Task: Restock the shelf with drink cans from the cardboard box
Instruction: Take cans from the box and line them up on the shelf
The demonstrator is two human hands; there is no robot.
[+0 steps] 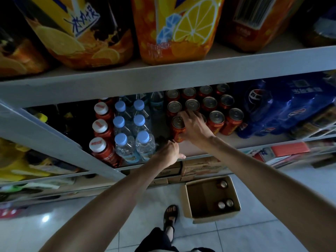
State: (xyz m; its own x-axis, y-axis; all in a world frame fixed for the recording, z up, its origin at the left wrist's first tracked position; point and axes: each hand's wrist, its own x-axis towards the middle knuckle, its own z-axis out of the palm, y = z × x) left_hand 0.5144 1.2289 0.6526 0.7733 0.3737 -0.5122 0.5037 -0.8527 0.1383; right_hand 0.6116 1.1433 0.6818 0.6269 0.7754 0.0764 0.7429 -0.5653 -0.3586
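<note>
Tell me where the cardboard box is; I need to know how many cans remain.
The cardboard box sits open on the tiled floor below the shelf, right of the sandalled foot, with three cans visible inside.

We see red metal drink cans (216,121) with shiny silver lids, clear glossy plastic water bottles (145,148) with matt blue caps, a matt brown cardboard box (189,200) on glossy pale floor tiles (63,220), and crinkled shiny blue plastic wrap (283,106) at right.
</note>
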